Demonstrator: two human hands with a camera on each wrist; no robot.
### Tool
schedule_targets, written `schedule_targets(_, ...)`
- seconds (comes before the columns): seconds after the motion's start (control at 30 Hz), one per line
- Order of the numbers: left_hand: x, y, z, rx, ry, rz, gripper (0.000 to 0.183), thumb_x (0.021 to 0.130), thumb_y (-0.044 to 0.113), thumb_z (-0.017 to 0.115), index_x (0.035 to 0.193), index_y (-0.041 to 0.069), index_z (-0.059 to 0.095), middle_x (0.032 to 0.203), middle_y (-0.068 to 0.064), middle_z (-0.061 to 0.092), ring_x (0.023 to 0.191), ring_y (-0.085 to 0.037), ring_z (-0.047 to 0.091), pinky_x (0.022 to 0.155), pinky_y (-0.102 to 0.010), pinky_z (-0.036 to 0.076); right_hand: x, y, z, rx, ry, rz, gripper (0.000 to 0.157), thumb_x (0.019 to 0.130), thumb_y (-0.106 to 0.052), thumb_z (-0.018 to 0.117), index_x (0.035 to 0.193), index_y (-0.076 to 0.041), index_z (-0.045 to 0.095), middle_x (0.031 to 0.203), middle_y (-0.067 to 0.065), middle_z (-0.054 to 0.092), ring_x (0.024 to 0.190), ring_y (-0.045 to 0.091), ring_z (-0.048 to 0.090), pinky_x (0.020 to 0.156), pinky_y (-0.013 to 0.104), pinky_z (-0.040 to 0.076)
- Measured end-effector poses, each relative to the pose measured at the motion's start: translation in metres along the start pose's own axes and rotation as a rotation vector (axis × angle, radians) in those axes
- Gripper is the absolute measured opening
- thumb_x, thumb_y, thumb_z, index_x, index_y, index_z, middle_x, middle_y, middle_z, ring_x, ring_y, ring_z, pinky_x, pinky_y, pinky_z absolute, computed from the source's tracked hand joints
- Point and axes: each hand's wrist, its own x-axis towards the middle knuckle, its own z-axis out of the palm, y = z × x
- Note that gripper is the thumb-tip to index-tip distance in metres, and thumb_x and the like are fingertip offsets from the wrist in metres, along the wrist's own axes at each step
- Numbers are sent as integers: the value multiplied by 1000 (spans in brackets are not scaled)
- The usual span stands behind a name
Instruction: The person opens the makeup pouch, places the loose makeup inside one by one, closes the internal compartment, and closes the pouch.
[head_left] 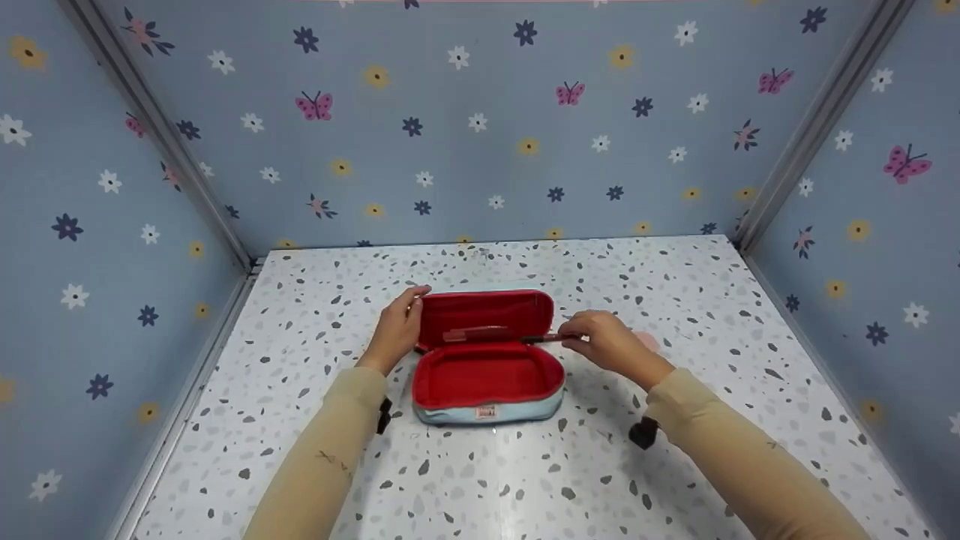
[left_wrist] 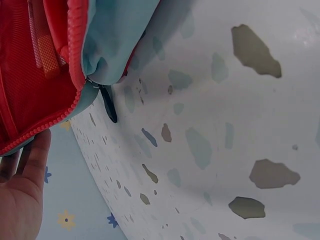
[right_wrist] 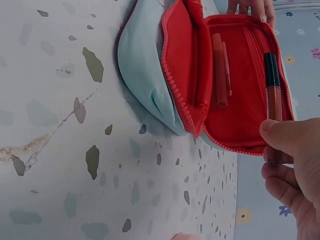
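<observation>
A light blue zip pouch with a red lining lies unzipped, its lid raised at the back. My left hand holds the lid's left edge; in the left wrist view the fingers are partly hidden behind the rim. My right hand pinches a lip gloss tube with a black cap and reddish-brown body, just in front of the lid's right side. Two slim items, an orange-red tube and a thinner pinkish stick, sit in the lid's mesh pocket. The bottom compartment shows only red lining.
A pink object lies on the speckled white table, partly hidden behind the right wrist. Blue flowered panels stand at the back and both sides. A dark zipper pull hangs at the pouch's corner.
</observation>
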Motion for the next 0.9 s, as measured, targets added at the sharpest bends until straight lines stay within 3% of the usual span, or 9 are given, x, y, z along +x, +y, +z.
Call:
schedule_targets(0.27,-2,0,0,-10,-3,-2,43,119,18,38,156,7,57,154,-18,62,137,-34,64,117,-52,53,9,-8,1,1,10,38,10,97,-4,80,106,-4,84,96,9,80,86,25,72,80,46,62)
schedule_targets(0.9,-2,1,-1,-20,-9,-15,41,119,20,40,154,11,58,148,-18,66,133,-33,66,114,-51,56,40,-24,2,-6,95,66,12,100,-6,77,109,-1,84,97,16,76,88,31,70,81,47,62)
